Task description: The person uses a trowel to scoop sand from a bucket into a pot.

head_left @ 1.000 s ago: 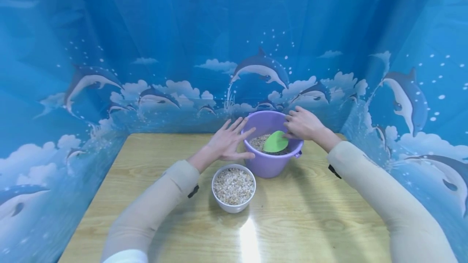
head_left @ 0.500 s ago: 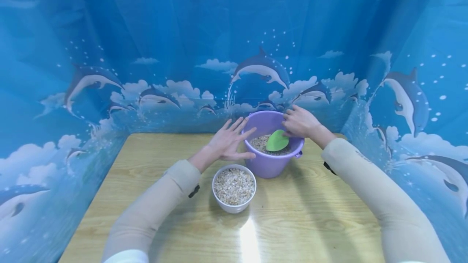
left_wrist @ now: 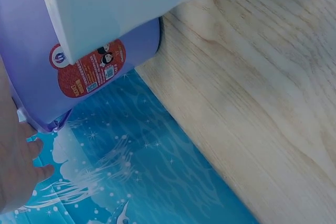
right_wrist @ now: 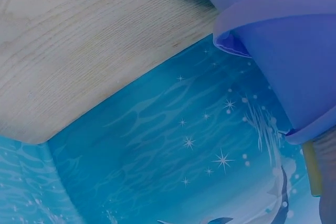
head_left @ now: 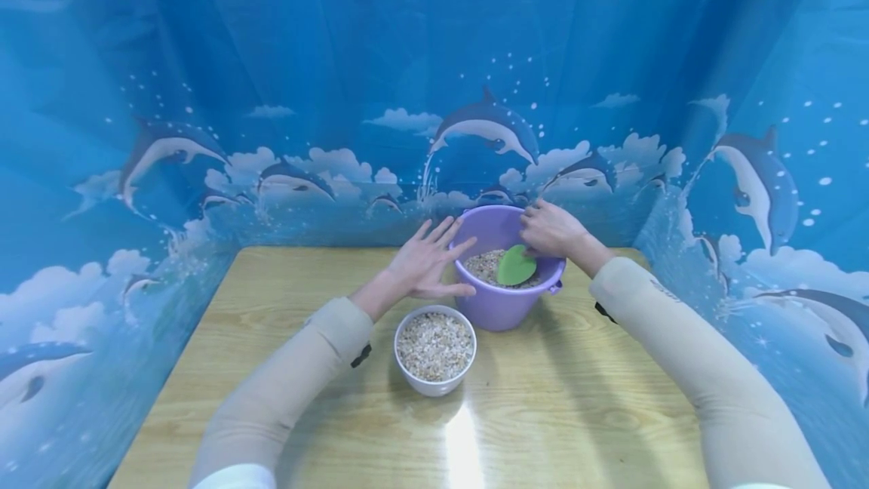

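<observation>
A purple bucket (head_left: 495, 312) stands near the table's far edge, holding gravel-like grains (head_left: 482, 266). My right hand (head_left: 553, 231) reaches over its right rim and grips a green toy shovel (head_left: 516, 266), whose blade rests at the grains. In the right wrist view, only a yellow-green strip of its handle (right_wrist: 312, 171) shows beside the bucket (right_wrist: 294, 61). With fingers spread, my left hand (head_left: 429, 261) lies against the bucket's left rim. Just below that hand is a white bowl (head_left: 434, 388), full of pale grains (head_left: 434, 344). The left wrist view has the bowl (left_wrist: 126, 3) before the bucket (left_wrist: 31, 40).
The wooden table (head_left: 319, 278) carries the bucket and bowl. A blue curtain (head_left: 366, 96) printed with dolphins rises behind the table and along both sides. A red label (left_wrist: 92, 69) sits on the bucket's wall.
My right hand has shifted slightly left over the bucket, and the shovel blade has turned and moved a little right. The left hand, bowl and bucket stay in place.
</observation>
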Demonstrator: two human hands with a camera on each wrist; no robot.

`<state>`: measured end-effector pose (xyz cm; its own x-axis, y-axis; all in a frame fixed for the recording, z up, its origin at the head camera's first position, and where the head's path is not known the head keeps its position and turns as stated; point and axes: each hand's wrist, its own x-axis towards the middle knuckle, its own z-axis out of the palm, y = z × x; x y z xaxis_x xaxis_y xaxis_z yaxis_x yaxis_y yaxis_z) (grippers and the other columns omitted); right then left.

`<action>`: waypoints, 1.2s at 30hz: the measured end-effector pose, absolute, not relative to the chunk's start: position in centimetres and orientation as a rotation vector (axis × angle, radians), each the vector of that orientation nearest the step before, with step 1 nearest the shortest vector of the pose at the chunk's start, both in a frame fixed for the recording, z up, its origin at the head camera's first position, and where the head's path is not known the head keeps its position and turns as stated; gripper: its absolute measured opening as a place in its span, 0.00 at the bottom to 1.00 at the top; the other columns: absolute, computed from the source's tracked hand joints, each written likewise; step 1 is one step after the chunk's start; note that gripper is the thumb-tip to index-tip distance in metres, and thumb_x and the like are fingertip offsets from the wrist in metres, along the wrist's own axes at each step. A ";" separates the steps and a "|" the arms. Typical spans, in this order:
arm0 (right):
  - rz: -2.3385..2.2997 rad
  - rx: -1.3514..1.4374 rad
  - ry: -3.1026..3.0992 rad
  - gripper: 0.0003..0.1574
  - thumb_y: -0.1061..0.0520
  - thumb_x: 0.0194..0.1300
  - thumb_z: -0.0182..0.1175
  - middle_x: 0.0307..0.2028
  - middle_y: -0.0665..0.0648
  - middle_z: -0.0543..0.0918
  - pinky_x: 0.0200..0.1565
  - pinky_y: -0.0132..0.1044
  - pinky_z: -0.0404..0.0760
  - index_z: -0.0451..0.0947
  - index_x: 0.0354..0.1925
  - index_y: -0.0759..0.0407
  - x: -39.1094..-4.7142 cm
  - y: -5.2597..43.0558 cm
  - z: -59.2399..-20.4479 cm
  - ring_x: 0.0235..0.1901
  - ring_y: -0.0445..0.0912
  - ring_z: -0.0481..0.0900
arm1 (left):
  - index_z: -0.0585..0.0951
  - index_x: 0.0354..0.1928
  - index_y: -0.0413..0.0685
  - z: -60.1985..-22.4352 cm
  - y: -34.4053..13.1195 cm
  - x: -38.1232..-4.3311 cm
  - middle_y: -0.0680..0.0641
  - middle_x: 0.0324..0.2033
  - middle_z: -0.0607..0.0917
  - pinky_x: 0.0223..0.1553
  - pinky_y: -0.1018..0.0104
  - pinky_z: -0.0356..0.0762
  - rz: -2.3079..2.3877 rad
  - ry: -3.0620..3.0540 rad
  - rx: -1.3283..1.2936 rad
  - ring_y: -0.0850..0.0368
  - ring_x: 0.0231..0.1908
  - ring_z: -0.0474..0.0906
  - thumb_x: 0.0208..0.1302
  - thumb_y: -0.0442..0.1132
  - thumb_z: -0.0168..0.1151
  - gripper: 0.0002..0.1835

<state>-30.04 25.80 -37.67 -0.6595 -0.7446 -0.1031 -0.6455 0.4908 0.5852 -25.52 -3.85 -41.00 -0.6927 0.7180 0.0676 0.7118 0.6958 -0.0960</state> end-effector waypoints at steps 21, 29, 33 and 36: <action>-0.810 1.173 -2.577 0.27 0.34 0.67 0.69 0.40 0.57 0.88 0.53 0.51 0.83 0.88 0.40 0.56 -29.5 26.1 -37.8 0.43 0.53 0.84 | 0.50 0.86 0.58 -40.9 -3.8 -25.1 0.38 0.86 0.46 0.84 0.36 0.50 0.133 -2.791 -1.185 0.38 0.85 0.47 0.67 0.83 0.43 0.56; -0.588 1.060 -2.636 0.31 0.30 0.71 0.63 0.49 0.61 0.88 0.57 0.55 0.83 0.87 0.47 0.56 -28.2 26.5 -37.0 0.50 0.57 0.85 | 0.50 0.86 0.56 -41.0 -4.9 -24.9 0.38 0.85 0.48 0.85 0.37 0.48 0.075 -2.797 -1.161 0.38 0.85 0.47 0.67 0.82 0.45 0.56; -0.456 1.001 -2.644 0.32 0.29 0.70 0.64 0.48 0.61 0.88 0.59 0.57 0.84 0.87 0.48 0.56 -27.2 26.7 -36.7 0.50 0.58 0.85 | 0.50 0.86 0.56 -41.2 -5.7 -24.4 0.39 0.85 0.45 0.85 0.38 0.41 -0.012 -2.826 -1.146 0.40 0.86 0.43 0.66 0.80 0.50 0.56; -0.358 0.962 -2.628 0.34 0.29 0.68 0.65 0.52 0.63 0.88 0.63 0.59 0.83 0.87 0.51 0.56 -26.5 26.8 -36.7 0.55 0.60 0.85 | 0.50 0.86 0.57 -41.1 -6.4 -24.0 0.40 0.86 0.44 0.86 0.38 0.39 -0.063 -2.847 -1.127 0.41 0.86 0.41 0.66 0.79 0.53 0.56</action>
